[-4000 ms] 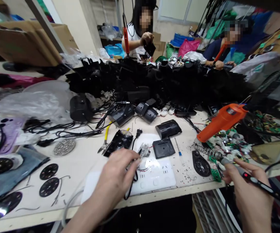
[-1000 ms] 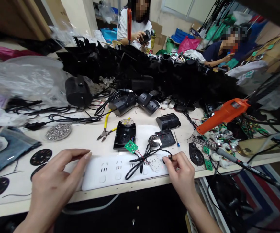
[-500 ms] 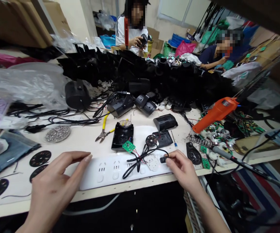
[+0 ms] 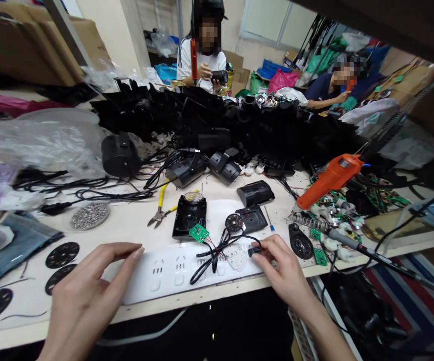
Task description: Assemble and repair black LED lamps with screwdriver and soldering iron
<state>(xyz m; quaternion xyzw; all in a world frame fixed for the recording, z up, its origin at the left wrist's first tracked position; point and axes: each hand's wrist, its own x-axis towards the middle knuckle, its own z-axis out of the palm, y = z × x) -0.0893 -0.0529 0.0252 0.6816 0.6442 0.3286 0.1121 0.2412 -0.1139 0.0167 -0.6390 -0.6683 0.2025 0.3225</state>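
Observation:
A white power strip (image 4: 166,288) lies along the front edge of the table. My right hand (image 4: 280,260) pinches a black plug (image 4: 253,250) at the strip's right end; its cord loops back across the strip. By the strip's left end is my left hand (image 4: 92,283), its thumb and forefinger curved, with nothing visible between them. A pale perforated disc (image 4: 235,256) lies on the strip beside the plug. Red wires run to a green circuit board (image 4: 199,232), which leans on an open black housing (image 4: 181,220). A small round black part (image 4: 234,222) sits behind the cord.
Yellow-handled cutters (image 4: 159,213), a dish of small metal parts (image 4: 90,215) and black discs (image 4: 62,254) lie to the left. An orange electric screwdriver (image 4: 329,181) and a soldering iron (image 4: 355,244) are at right. Black housings (image 4: 224,168) pile up behind. Two people work across the table.
The plug has tilted slightly in my right fingers. My left hand has barely moved. The view has shifted slightly, and the person opposite has turned the black part in their hands.

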